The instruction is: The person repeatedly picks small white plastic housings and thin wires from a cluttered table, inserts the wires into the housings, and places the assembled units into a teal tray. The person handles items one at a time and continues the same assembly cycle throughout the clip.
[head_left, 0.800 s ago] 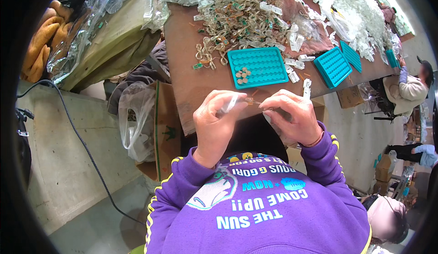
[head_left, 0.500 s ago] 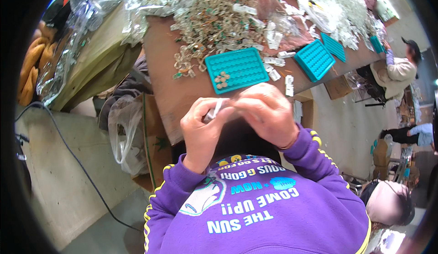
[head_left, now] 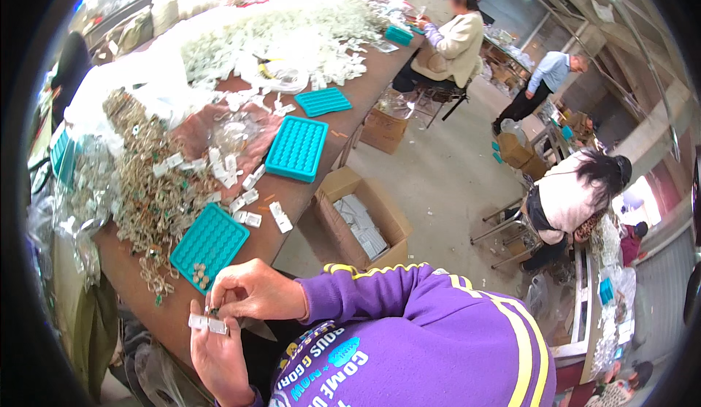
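Observation:
A small rectangular white plastic piece (head_left: 207,324) lies across the fingers of my left hand (head_left: 220,359), held by the thumb. Over it, my right hand (head_left: 264,291) is closed in a pinch, its fingertips at a tiny dark green bit at the piece's upper edge. Whether the right fingers grip that bit or something else is hard to make out. Just beyond both hands lies a teal tray (head_left: 219,231) with rows of hollows. A few small round beige pieces (head_left: 201,274) sit in its near corner.
A tangled heap of beige loops (head_left: 142,180) and a large mound of white plastic parts (head_left: 270,31) cover the brown table (head_left: 135,275). More teal trays (head_left: 298,147) rest near its right edge. An open cardboard box (head_left: 394,224) stands beside the table. Several people sit or stand farther off.
My view has swung right, bringing the room and co-workers into sight and shifting the table left. The white piece now shows flat in my left hand, with my right fingertips against it.

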`<state>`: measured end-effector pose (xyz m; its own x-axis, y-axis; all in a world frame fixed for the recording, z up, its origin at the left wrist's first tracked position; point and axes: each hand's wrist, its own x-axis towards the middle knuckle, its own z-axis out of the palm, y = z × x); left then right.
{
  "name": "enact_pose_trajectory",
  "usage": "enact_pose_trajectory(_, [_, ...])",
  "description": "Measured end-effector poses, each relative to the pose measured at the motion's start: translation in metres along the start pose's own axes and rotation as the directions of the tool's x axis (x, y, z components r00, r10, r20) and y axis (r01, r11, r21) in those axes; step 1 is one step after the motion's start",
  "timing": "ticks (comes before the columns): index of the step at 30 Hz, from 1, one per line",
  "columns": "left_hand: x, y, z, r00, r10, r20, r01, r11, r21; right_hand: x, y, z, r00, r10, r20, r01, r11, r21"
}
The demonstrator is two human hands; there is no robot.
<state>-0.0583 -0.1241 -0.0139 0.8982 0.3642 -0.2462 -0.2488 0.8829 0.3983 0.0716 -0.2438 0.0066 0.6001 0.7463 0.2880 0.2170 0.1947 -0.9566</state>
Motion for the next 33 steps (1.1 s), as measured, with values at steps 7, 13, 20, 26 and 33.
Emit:
enact_pose_trajectory(7, [0.006,0.009,-0.03,0.971,0.238,0.013,-0.223,0.887,0.405,0.006,0.007,0.001,0.931,0.297,0.214,-0.362,0.835,0.415])
enact_pose_trajectory(13, [-0.003,0.001,-0.007,0.88,0.475,-0.008,-0.316,0.598,0.736,0.007,-0.001,0.001,0.863,0.31,0.4,-0.482,0.744,0.463])
enact_pose_trajectory(20, [-0.004,0.003,0.004,0.923,0.383,-0.029,-0.262,0.684,0.681,0.009,-0.009,0.003,0.744,0.463,0.483,-0.653,0.658,0.375])
enact_pose_trajectory(26, [-0.011,0.007,0.005,0.972,0.237,0.002,-0.218,0.892,0.395,0.01,-0.01,0.002,0.764,0.49,0.419,-0.644,0.611,0.461])
enact_pose_trajectory(33, [-0.01,0.004,0.001,0.934,0.357,0.029,-0.322,0.802,0.502,0.006,-0.005,0.003,0.742,0.503,0.443,-0.67,0.521,0.53])
